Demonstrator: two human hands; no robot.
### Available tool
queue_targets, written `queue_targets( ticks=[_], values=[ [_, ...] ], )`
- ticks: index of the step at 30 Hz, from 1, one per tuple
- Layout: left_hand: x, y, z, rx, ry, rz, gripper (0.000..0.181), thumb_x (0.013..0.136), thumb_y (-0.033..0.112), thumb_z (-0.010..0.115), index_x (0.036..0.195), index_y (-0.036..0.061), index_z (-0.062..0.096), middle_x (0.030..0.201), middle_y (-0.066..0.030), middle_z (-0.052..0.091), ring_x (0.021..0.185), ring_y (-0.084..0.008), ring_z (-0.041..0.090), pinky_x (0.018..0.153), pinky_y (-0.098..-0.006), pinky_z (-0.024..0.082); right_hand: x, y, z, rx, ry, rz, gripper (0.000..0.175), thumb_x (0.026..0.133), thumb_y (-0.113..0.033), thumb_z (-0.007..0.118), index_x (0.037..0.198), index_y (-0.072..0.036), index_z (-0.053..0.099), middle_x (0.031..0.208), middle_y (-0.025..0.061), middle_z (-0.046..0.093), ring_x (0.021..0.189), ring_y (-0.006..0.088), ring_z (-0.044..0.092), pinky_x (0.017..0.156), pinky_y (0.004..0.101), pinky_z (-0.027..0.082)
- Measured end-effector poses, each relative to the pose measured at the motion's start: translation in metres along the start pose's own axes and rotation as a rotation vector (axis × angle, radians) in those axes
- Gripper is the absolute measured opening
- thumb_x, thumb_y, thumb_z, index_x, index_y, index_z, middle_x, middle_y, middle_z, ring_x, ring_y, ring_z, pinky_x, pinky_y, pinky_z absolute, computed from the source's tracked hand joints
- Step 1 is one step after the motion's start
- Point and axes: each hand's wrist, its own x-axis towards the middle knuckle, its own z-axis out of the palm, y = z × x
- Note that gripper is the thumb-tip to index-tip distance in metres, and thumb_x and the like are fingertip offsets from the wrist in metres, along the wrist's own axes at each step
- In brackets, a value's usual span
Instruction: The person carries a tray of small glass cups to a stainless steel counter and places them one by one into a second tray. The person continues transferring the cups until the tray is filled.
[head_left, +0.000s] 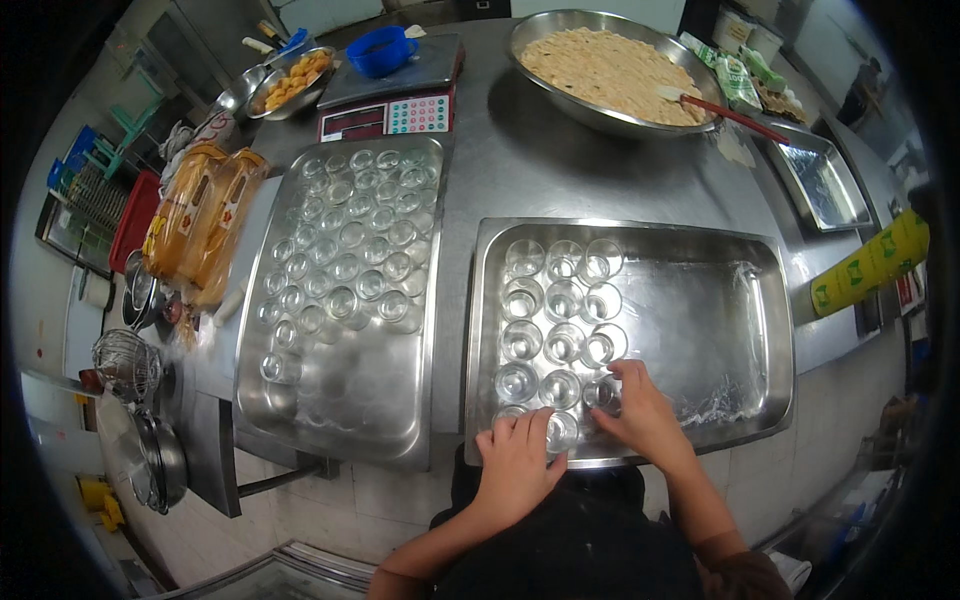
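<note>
Rows of clear glass cups fill the left part of a steel tray (712, 337) in front of me. My right hand (637, 412) has its thumb and fingers around a glass cup (602, 394) in the third column. Fingers of my left hand (521, 457) curve round another glass cup (560, 431) near the tray's front edge; part of this cup is hidden. A second steel tray (360, 397) to the left holds many glass cups (343, 301), mostly towards its back and middle.
Behind the trays stand a digital scale (386, 120) with a blue plastic cup (381, 52) and a large steel bowl (525, 64) of pale chunky mixture. Bagged bread loaves (199, 217) lie at left. A yellow patterned roll (870, 262) and a smaller metal tray (825, 180) are at right.
</note>
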Motion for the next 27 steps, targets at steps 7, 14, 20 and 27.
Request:
queue_targets(
  ticks=[7,14,20,27],
  values=[
    [0.011,-0.004,-0.012,0.029,-0.115,0.054,0.057,0.074,0.032,0.071,0.123,0.012,0.049,0.113,-0.003,0.057,0.103,-0.0228,0.045,0.086,-0.0425,0.027,-0.003,-0.002,0.007,-0.044,0.138,-0.016,0.058,0.069,-0.017,0.077,0.112,0.002,0.044,0.106,0.0173,0.052,0.098,0.0328,0.056,0.08,0.0368,0.047],
    [0.016,-0.007,-0.017,-0.011,-0.146,0.092,0.055,0.078,0.037,0.067,0.125,0.0134,0.049,0.112,-0.0023,0.058,0.103,-0.0213,0.047,0.087,-0.0437,0.025,-0.001,-0.007,0.012,-0.019,0.204,-0.011,0.059,0.068,-0.018,0.078,0.112,0.002,0.044,0.101,0.0189,0.056,0.094,0.0348,0.057,0.079,0.0374,0.047],
    [0.013,-0.006,-0.012,0.0,-0.102,0.08,0.051,0.081,0.038,0.064,0.124,0.0157,0.05,0.113,-0.0062,0.054,0.102,-0.0225,0.047,0.085,-0.0438,0.027,-0.003,-0.007,0.022,0.068,0.207,0.12,0.059,0.069,-0.017,0.076,0.112,0.006,0.043,0.102,0.022,0.054,0.094,0.0363,0.056,0.081,0.0374,0.046],
    [0.013,-0.012,-0.009,-0.024,-0.093,0.111,0.053,0.079,0.037,0.067,0.125,0.0173,0.05,0.111,-0.0088,0.052,0.104,-0.0256,0.046,0.083,-0.0432,0.028,0.001,-0.006,0.034,0.054,0.209,0.272,0.064,0.067,-0.02,0.079,0.113,0.005,0.041,0.1,0.0219,0.055,0.092,0.0371,0.056,0.08,0.0381,0.046]
  ],
)
